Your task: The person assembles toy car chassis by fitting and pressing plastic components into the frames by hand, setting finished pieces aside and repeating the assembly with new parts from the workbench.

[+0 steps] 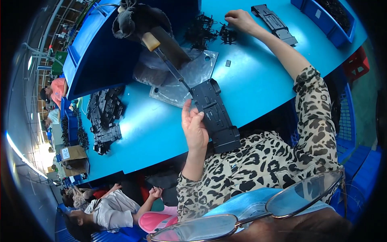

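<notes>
A blue bin (322,25) of black parts (338,13) stands at the turquoise table's (258,90) far right, a larger blue bin (98,74) at its left. The left hand (196,131) has a narrow grip on the edge of a black panel (217,115) at the table's near side, under a driver (167,63). The right hand (242,21) is beside black clips (228,35); whether it holds any, I cannot tell.

- We count two bare hands, left hand (196,131) and right hand (242,21).
- We see two separate long black frames (213,111), one near, one far right.
- We count one small grey square (228,63).
- We find one metal plate (205,67).
</notes>
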A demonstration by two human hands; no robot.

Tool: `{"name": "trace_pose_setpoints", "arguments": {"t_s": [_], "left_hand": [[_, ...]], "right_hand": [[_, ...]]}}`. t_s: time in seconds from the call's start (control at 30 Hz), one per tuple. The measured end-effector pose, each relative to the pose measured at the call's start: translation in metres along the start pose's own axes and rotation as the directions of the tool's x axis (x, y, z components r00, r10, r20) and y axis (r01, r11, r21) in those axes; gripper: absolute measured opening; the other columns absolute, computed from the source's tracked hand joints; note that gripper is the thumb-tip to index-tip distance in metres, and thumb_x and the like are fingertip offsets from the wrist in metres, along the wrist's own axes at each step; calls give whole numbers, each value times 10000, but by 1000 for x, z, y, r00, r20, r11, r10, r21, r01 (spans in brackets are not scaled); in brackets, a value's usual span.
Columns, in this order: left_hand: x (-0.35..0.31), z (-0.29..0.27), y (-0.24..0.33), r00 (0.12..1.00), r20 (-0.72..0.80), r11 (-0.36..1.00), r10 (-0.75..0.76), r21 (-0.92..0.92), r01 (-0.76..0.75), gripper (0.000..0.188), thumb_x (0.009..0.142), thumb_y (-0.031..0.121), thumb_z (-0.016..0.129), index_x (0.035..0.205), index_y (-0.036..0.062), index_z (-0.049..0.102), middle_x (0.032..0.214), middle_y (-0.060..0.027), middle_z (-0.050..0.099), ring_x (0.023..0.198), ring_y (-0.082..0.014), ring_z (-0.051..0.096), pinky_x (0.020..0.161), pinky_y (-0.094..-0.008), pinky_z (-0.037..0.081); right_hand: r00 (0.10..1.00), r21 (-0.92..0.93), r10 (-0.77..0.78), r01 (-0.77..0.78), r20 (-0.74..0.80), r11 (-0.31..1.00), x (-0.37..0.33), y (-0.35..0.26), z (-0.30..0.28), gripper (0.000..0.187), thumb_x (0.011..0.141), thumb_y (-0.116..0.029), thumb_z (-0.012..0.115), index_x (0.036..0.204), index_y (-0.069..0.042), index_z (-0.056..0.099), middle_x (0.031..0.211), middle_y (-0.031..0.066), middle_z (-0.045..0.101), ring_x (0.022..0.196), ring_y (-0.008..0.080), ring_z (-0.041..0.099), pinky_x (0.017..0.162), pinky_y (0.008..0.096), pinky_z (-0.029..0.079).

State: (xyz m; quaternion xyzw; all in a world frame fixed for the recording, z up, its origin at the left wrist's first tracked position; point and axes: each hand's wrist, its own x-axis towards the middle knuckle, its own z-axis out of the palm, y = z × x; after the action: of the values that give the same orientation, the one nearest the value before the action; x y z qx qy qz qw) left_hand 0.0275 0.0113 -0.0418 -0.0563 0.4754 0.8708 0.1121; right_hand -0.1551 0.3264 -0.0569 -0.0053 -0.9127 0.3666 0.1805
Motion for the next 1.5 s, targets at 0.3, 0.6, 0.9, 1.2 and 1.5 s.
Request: {"name": "trace_pose_setpoints", "arguments": {"t_s": [0.3, 0.6, 0.9, 1.2, 1.5], "left_hand": [[7, 5, 8, 972, 94, 973, -215, -62, 222, 562, 681, -115, 403, 1228, -66, 285, 903, -126, 568, 829, -162, 551, 760, -243, 432], [6, -1, -7, 979, 66, 977, -193, -82, 198, 530, 683, -67, 502, 1200, -27, 393, 908, -35, 494, 819, -119, 480, 753, -226, 419], [5, 3, -11, 974, 105, 951, -202, -217, 221, 536, 669, -68, 469, 1183, -53, 319, 825, -88, 506, 779, -147, 507, 672, -235, 431], [7, 4, -9, 973, 81, 942, -218, -241, 232, 565, 660, -81, 486, 1190, -61, 292, 769, -71, 508, 740, -139, 506, 680, -242, 427], [9, 3, -15, 978, 93, 953, -188, -223, 205, 565, 653, -81, 486, 1187, -69, 304, 777, -85, 511, 734, -148, 511, 668, -246, 435]], "right_hand": [[942, -376, 34, 100, 333, 921, -18, -30, -12, 252, 762, -182, 570, 978, -57, 600, 764, 96, 635, 776, 223, 605, 694, 358, 469], [950, -119, -74, 115, 302, 986, -14, 3, -17, 163, 790, -105, 547, 918, -5, 530, 830, 129, 563, 754, 204, 551, 651, 332, 440], [923, -12, -249, 264, 292, 965, 6, 60, 6, 370, 899, -207, 455, 1260, -131, 426, 1227, 82, 474, 1083, 203, 488, 874, 314, 424], [888, -121, -370, 413, 273, 903, -18, 5, 11, 219, 858, -78, 510, 1071, -69, 559, 1108, 104, 436, 1049, 198, 484, 800, 260, 469], [823, -247, -556, 567, 118, 786, -26, 3, 4, 231, 851, -61, 521, 1077, -72, 567, 1035, 74, 478, 921, 176, 550, 757, 265, 476]]}}
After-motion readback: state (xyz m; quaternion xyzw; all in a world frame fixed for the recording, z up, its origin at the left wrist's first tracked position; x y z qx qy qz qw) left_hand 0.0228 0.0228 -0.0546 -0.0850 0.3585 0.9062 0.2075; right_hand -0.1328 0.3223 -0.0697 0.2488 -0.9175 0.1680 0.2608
